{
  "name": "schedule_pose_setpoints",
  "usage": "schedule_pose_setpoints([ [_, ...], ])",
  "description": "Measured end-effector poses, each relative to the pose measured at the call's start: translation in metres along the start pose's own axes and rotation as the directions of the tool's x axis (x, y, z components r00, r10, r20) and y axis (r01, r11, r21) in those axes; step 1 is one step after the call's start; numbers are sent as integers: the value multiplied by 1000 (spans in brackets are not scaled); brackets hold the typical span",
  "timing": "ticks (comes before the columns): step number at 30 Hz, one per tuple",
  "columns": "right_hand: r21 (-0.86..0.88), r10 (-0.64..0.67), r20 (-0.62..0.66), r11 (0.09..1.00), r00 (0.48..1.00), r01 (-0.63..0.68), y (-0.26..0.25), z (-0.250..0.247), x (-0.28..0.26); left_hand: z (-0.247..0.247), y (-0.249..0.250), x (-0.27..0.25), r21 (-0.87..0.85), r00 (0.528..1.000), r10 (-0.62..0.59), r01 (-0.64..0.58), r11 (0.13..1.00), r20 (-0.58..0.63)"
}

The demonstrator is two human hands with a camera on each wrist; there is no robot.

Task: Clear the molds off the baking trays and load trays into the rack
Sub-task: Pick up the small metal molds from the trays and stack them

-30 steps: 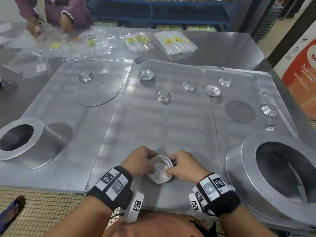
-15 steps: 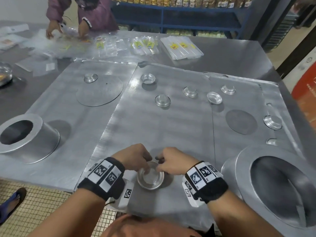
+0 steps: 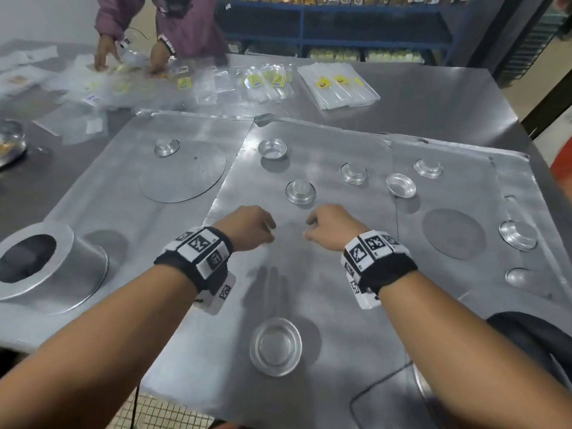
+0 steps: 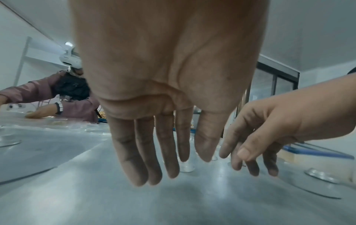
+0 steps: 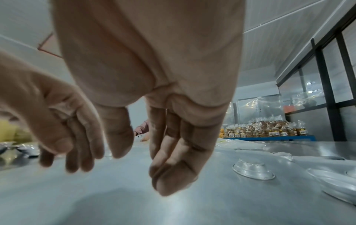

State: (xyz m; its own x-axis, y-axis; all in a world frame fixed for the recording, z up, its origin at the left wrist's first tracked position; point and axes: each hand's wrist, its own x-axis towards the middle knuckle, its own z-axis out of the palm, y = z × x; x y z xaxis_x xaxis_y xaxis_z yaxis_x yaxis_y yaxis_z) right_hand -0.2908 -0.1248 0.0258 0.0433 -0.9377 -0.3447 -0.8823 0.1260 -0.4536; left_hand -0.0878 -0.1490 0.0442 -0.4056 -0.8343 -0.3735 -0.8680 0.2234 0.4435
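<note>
**Both hands empty above the middle tray**

The left hand [image 3: 247,226] and the right hand [image 3: 332,229] hovered side by side over the flat silver metal middle baking tray [image 3: 349,274], which lay on the grey steel bench [image 3: 433,97] with its long axis running away from the person. In the wrist views the fingers [image 4: 169,152] of the left hand hung down loosely, nearly straight and close together, holding nothing; the right hand's fingers [image 5: 173,159] hung the same way, slightly bent and empty.

Near the person, between the forearms, a small round aluminium mold [image 3: 275,349] sat mouth up on that tray; nothing could be seen inside it. Farther out, just beyond the fingertips, an upturned small round mold [image 3: 300,191] rested rim down, and another upturned one [image 3: 353,173] lay past it. An open-side-up small mold [image 3: 272,148] stood near the tray's far edge, and a tilted small mold [image 3: 400,185] lay at the seam with the right tray [image 3: 464,181].

On the left tray [image 3: 130,187] a large tapered metal ring mold [image 3: 46,267] stood with its dark opening upward, beside a flat metal disc [image 3: 182,171].
</note>
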Motion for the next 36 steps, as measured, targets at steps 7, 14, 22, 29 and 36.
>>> schedule_pose_setpoints([
  [7, 12, 54, -181, 999, 982, -53, -5, -15, 69, -47, -18, 100, 81, 995, 27, -20, 996, -95],
  [14, -62, 128, -200, 988, 971, -143, -1, 1, 118, -68, -37, 192, 167, 982, 20, 12, 986, -188],
  [22, -132, 121, -200, 980, 972, -149, 7, 18, 127, -65, -35, 239, 253, 980, 87, -40, 967, -177],
  [29, -76, 110, -234, 988, 966, -131, 2, 18, 129, -67, -22, 250, 294, 986, 19, 31, 955, -165],
  [36, -68, 81, -320, 992, 944, -109, -3, 18, 114, -73, -19, 208, 204, 990, -20, 48, 978, -138],
])
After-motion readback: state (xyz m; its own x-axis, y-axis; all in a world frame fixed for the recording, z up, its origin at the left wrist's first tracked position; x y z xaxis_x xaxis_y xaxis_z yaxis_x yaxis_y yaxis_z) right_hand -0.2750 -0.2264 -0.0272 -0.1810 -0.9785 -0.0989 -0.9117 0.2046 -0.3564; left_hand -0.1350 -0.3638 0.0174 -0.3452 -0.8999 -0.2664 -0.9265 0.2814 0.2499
